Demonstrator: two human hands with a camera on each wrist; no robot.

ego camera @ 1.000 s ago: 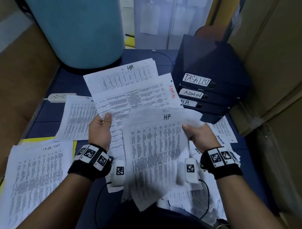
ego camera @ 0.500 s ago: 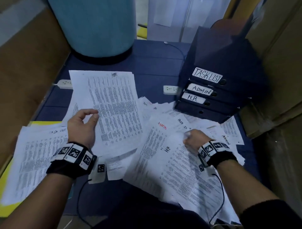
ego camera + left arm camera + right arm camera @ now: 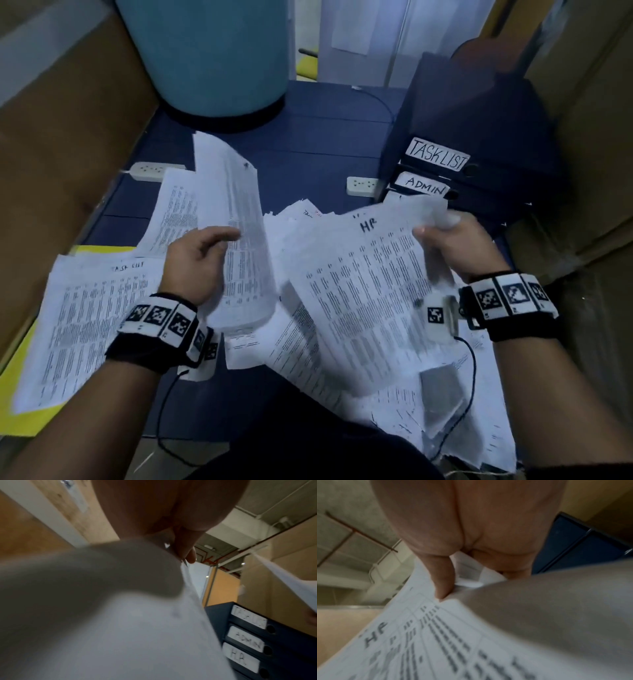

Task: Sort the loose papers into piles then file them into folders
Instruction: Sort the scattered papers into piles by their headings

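The folders (image 3: 455, 178) stacked at far right read "TASKLIST", "ADMIN" and "H.R." The right hand (image 3: 455, 246) pinches the far corner of a sheet headed "HR" (image 3: 370, 291), raised above the loose papers (image 3: 479, 411). The left hand (image 3: 195, 267) grips an upright sheaf (image 3: 239, 219); left of it lies a pile headed "TASK LIST" (image 3: 89, 318).

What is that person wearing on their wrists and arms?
Each bare forearm carries a black wristband faced with white square tiles printed with black pixel-pattern markers. A small white camera pod with its own marker hangs inside each wrist, trailing a thin black cable. No sleeves show on the forearms.
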